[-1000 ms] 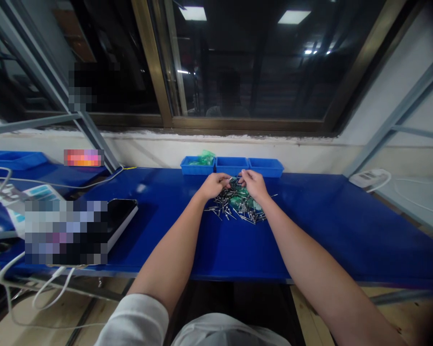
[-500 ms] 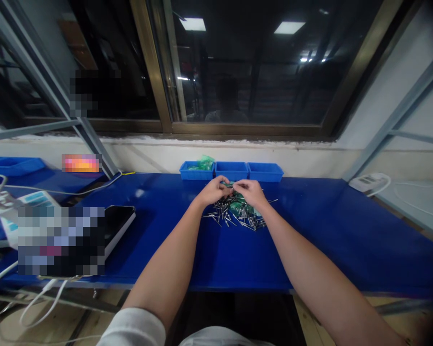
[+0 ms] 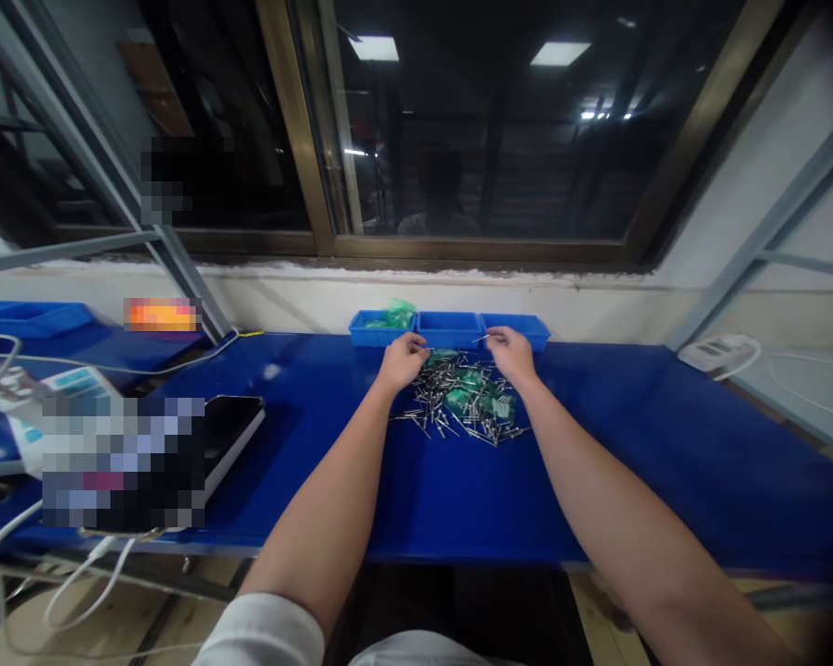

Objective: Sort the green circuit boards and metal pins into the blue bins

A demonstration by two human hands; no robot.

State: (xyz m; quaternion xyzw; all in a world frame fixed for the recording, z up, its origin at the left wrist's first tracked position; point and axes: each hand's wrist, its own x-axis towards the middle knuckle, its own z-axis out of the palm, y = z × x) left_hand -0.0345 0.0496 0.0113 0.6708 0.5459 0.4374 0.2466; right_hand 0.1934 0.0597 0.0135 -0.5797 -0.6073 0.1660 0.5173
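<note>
A heap of thin metal pieces (image 3: 430,398) is spread on the blue table, with green plastic bags (image 3: 462,398) lying among them. My right hand (image 3: 512,355) pinches one thin metal piece (image 3: 481,339) in front of the right blue bin (image 3: 531,331). At the heap's upper left edge is my left hand (image 3: 403,361), its fingers curled together; what they hold, if anything, is too small to make out. The middle blue bin (image 3: 450,329) stands behind the heap. Crumpled green plastic (image 3: 399,313) sits in the left blue bin (image 3: 361,327).
On the blue table (image 3: 305,407), a dark-screened device (image 3: 232,421) with white cables lies at the left. A white power strip (image 3: 718,351) is at the right rear. Metal frame posts rise on both sides, and a window is behind.
My hands have moved apart from their meeting place over the heap. The right one has gone right towards the bins with a thin metal piece; the left has shifted slightly left.
</note>
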